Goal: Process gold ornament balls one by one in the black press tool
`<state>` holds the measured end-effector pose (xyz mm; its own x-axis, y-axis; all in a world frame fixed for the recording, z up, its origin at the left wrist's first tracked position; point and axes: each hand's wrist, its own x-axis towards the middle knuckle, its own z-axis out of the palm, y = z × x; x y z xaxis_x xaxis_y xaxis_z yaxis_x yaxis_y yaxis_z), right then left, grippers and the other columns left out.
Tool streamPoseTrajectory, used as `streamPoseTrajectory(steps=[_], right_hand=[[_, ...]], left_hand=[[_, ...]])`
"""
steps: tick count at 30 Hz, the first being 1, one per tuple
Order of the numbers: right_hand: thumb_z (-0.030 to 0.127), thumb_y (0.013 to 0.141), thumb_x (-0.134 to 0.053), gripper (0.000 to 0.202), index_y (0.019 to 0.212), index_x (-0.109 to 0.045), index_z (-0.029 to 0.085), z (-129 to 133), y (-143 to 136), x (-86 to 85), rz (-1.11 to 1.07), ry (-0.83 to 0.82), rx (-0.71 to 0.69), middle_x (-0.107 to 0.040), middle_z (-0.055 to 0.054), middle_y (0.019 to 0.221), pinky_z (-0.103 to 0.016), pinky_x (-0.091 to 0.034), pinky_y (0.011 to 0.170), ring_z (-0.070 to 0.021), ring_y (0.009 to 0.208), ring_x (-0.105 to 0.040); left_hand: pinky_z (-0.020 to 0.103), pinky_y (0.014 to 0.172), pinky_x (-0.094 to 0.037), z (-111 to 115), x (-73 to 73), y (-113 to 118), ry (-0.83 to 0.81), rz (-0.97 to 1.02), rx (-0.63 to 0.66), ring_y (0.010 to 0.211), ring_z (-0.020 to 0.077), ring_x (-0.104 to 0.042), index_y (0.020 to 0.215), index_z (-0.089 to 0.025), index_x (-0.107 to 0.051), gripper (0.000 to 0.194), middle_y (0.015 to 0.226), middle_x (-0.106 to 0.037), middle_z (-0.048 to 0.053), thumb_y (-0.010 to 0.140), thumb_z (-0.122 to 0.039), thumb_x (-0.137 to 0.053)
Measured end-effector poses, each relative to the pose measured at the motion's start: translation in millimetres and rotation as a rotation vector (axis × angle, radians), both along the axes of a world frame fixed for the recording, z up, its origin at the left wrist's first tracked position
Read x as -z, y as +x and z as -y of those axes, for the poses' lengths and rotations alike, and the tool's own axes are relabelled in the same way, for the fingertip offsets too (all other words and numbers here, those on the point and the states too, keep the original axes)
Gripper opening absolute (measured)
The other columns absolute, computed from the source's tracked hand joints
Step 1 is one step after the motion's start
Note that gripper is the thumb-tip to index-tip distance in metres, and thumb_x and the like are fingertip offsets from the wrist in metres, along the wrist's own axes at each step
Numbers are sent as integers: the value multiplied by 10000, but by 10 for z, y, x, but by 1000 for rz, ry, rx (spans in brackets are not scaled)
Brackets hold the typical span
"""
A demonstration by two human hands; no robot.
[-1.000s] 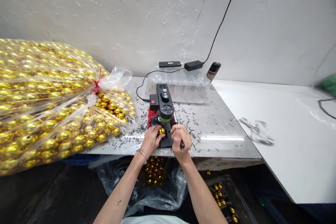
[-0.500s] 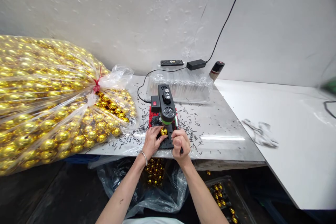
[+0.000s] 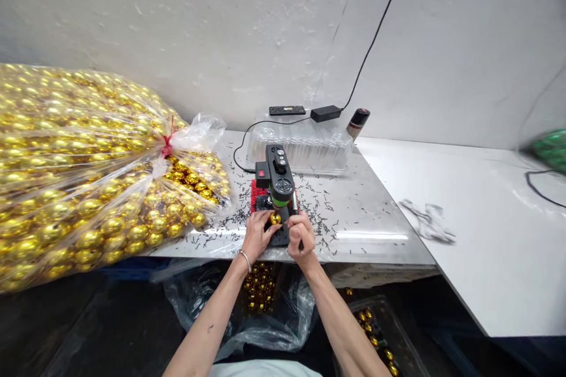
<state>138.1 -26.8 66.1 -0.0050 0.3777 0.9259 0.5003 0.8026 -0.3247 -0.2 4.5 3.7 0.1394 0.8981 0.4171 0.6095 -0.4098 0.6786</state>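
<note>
Steadying a gold ball (image 3: 275, 220) beneath the press (image 3: 280, 174).
Your left hand (image 3: 257, 234) curls its fingers partway around the ball, thumb opposite; your right hand (image 3: 302, 237) wraps the lever (image 3: 295, 204) in a full fist. Keep the ball centred, fingertips out from underneath, and pull smoothly. Against the earlier frame, your right hand sits slightly nearer the press.

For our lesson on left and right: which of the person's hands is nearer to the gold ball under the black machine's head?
Left. The left hand holds the gold ball; the right hand is apart, to the ball's right, gripping the lever.
</note>
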Motion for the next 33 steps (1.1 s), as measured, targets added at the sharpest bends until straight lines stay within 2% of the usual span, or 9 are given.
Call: streamPoseTrajectory(steps=[4,7,10,13,16,20,24,30,33], right_hand=[[186,945,-374,288,672,-460,208,46,-45,-461,-179,-190,10,-514,-8,656,-286,-422,580,-133,623,-523],[210,953,-403,322,632,-428,212,55,-78,-710,-216,-274,7,-462,13,618,-284,-399,588,-122,603,-494],[210,957,-404,332,625,-419,213,57,-113,-714,-242,-250,-6,-457,13,619,-289,-389,594,-124,614,-490],[195,958,-397,316,647,-448,207,64,-148,-586,-292,-222,-6,-478,11,636,-285,-382,584,-120,614,-488],[172,954,-402,299,665,-473,201,75,-162,-497,-309,-213,-4,-492,12,653,-277,-373,575,-113,610,-486],[161,949,-405,315,640,-454,201,88,-158,-476,-289,-205,-16,-497,5,659,-276,-373,577,-122,640,-503],[163,947,-400,313,642,-461,202,98,-164,-457,-306,-215,10,-502,2,656,-283,-378,577,-128,626,-500],[169,940,-390,318,628,-432,210,92,-147,-426,-268,-203,9,-488,0,634,-285,-386,557,-136,621,-503],[142,934,-384,308,637,-430,209,90,-127,-426,-221,-176,7,-490,-1,636,-279,-384,554,-134,632,-511]], left_hand=[[449,946,-477,131,-89,-19,29,74,-56,1033,257,-609,1141,-199,-659,329,1083,-683,108,876,-390,-619],[448,938,-483,484,-102,-116,75,69,-50,1056,263,-605,1211,-225,-620,357,1113,-670,111,901,-400,-587],[443,921,-489,888,-37,-228,104,-25,19,1075,276,-605,1261,-255,-588,416,1138,-660,117,891,-444,-593],[432,908,-486,1003,-27,-323,127,-90,-18,1059,272,-608,1250,-250,-592,399,1122,-659,116,906,-451,-564],[440,946,-453,678,-194,-473,153,-109,-207,1093,271,-579,1165,-211,-634,306,1128,-651,126,970,-348,-442],[481,935,-427,-78,-558,-783,31,-300,-512,1105,319,-541,1044,-151,-667,343,1159,-630,171,956,-209,-341],[458,911,-439,-579,-752,-958,-260,-542,-439,1057,349,-582,1032,-127,-675,269,1087,-655,199,903,-228,-462],[389,789,-490,-703,-683,-946,-377,-485,-327,939,320,-655,1194,-135,-631,353,1078,-670,190,861,-206,-538],[379,777,-507,-589,-670,-1003,-324,-218,-357,887,276,-649,1172,-125,-634,376,1079,-662,171,834,-286,-592]])
